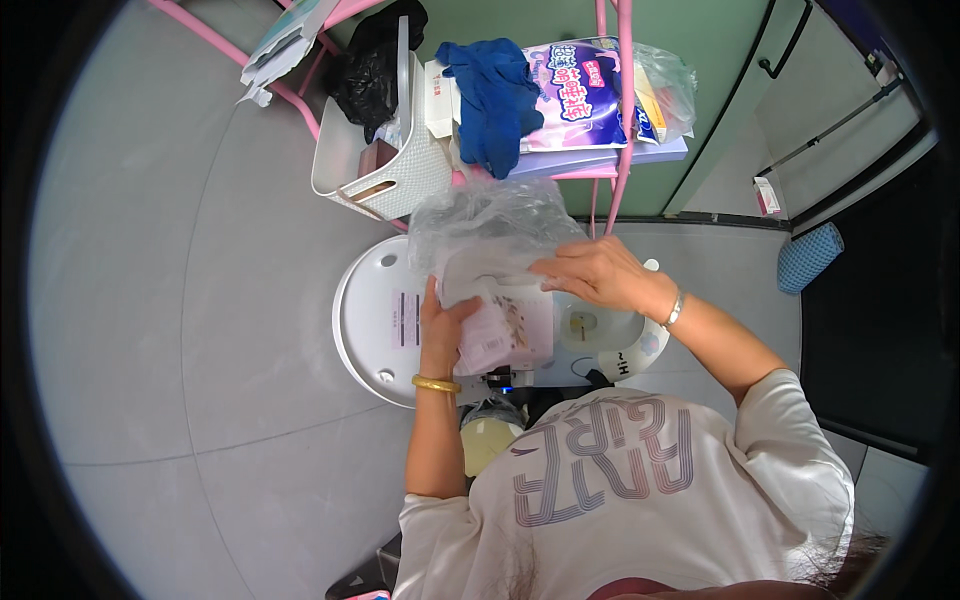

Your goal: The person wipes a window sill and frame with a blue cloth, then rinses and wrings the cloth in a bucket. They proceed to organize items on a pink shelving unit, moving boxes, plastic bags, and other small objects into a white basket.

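A crumpled clear plastic bag [490, 222] spreads out in front of me, its far end close to the rack. Just nearer than it lies a pale pink box [508, 338] with a floral print; whether the box is partly inside the bag I cannot tell. My left hand [445, 325] grips the bag's near left side, its thumb by the box's corner. With fingers pinched together, my right hand [598, 275] holds the bag's right edge. Beneath them is a white oval tray table [360, 300], partly covered by the box and bag.
A pink metal rack [626, 110] stands at the far side, carrying a blue cloth [490, 95] and a purple package [580, 90]. Left of it are a white basket [415, 175] and a black plastic bag [370, 85]. A blue cylinder [810, 257] stands on the floor at the right.
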`<state>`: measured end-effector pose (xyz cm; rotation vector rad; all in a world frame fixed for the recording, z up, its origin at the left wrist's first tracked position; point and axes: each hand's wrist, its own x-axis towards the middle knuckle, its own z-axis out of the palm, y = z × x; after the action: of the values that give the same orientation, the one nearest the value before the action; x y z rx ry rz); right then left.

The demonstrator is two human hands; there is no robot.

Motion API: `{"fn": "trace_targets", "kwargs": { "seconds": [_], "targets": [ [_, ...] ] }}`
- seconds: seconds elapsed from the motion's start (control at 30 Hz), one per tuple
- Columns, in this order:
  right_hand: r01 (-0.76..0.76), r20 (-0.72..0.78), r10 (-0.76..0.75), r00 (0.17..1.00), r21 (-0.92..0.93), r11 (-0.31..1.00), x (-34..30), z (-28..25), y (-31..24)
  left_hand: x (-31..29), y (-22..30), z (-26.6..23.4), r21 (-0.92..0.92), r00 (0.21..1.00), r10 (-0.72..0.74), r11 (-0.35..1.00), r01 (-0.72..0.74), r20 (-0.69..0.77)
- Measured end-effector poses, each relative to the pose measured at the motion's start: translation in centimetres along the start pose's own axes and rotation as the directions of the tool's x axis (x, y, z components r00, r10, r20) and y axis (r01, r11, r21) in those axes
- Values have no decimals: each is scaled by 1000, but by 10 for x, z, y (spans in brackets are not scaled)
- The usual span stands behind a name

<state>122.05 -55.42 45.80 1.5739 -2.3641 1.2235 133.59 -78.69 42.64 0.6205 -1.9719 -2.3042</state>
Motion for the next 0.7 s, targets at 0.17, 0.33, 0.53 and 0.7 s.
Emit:
{"fn": "trace_targets", "kwargs": {
  "seconds": [0.17,0.33,0.53,0.7],
  "targets": [
    [155,105,-149,983,-44,987,-23,30,-38,29,-51,-8,-260,990,54,962,-87,-134],
    [-88,57,92,994,-72,994,-50,28,4,47,-80,-27,-503,979,-102,865,0,-176],
    [-328,246,378,892,-221,918,-83,52,51,48,-84,-21,-745,934,-314,661,86,-171],
    [-593,590,235,772,536,601,-88,85,-22,60,-109,-40,-274,948,-11,958,-81,-318]
  ]
}}
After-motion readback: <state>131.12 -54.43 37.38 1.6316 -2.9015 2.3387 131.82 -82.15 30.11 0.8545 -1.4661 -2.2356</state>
